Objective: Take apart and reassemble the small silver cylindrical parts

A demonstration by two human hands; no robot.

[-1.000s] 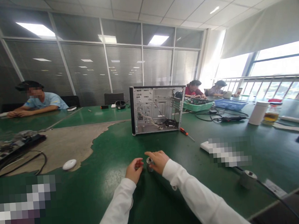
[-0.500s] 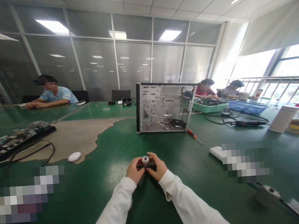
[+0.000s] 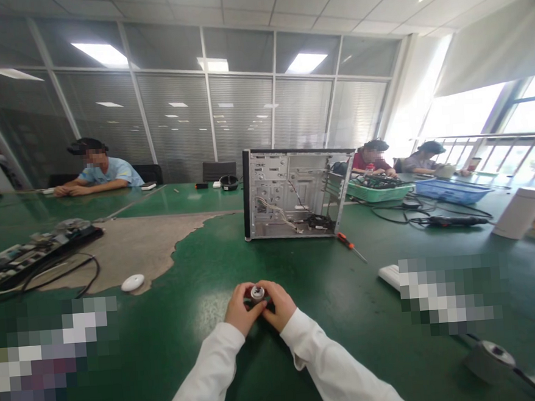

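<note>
Between my two hands is a small silver-grey cylinder (image 3: 257,293) with a pale rim and a dark centre on its top face. My left hand (image 3: 239,312) is closed around its left side, thumb at the front. From the right, my right hand (image 3: 278,306) grips the same cylinder, its fingers curled round the far side. The cylinder's lower part is hidden by my thumbs. Beyond my hands, an opened computer case (image 3: 294,192) stands on the green table (image 3: 204,345), with loose cables inside.
An orange-handled screwdriver (image 3: 351,246) lies by the case. To the left are a circuit assembly (image 3: 37,253) and a white round object (image 3: 133,283). At right are a green basket (image 3: 381,192), a blue basket (image 3: 452,192) and a grey cylindrical object (image 3: 489,361). Several people sit across the table.
The cylinder's top has tipped towards me and sits slightly lower. My right-hand fingers, raised before, now curl closer around it, and the hands are nearer together. The view has shifted slightly.
</note>
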